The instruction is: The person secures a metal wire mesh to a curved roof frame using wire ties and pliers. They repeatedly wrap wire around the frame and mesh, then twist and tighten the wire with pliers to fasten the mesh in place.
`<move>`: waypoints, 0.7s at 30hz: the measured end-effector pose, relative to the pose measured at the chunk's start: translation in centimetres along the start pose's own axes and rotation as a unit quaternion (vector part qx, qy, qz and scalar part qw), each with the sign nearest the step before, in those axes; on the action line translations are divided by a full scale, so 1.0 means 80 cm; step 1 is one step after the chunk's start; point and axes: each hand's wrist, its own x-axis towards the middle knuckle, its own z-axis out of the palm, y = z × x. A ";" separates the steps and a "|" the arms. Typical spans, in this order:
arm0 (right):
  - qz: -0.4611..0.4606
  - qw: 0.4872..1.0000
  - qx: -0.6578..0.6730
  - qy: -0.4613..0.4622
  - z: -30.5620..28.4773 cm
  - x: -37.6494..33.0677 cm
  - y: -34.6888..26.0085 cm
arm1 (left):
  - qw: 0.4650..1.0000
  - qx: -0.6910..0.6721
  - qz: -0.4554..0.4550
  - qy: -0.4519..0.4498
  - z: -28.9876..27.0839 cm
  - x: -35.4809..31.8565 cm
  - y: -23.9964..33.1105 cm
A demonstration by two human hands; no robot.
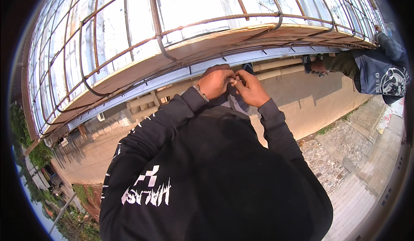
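Observation:
Close in front of my chest, my left hand and my right hand meet with their fingertips pinched together. Whatever sits between the fingers is too small to make out. A bracelet circles my left wrist. Just beyond the hands runs a blue-grey metal beam under the plywood edge of a raised deck. Above that edge lies a rusty ribbed rebar, crossed by bent bars such as the stirrup; neither hand touches them.
Shiny metal sheets cover the deck under the rebar grid. At the right, a co-worker in a dark printed top works along the same edge. Far below are a tan wall, a stone-paved strip and greenery.

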 end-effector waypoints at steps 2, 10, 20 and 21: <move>-0.074 0.995 -0.043 0.046 -0.003 0.005 0.010 | 0.998 -0.023 -0.040 0.051 -0.005 0.006 0.000; -0.006 0.991 -0.089 0.102 0.040 -0.010 -0.003 | 0.947 -0.134 -0.242 0.164 0.053 -0.040 -0.046; -0.018 0.992 -0.032 0.121 0.051 0.011 0.065 | 0.733 -0.452 -0.464 0.208 0.047 -0.028 -0.056; -0.017 0.992 -0.020 0.122 0.056 0.010 0.062 | 0.713 -0.470 -0.477 0.206 0.045 -0.031 -0.056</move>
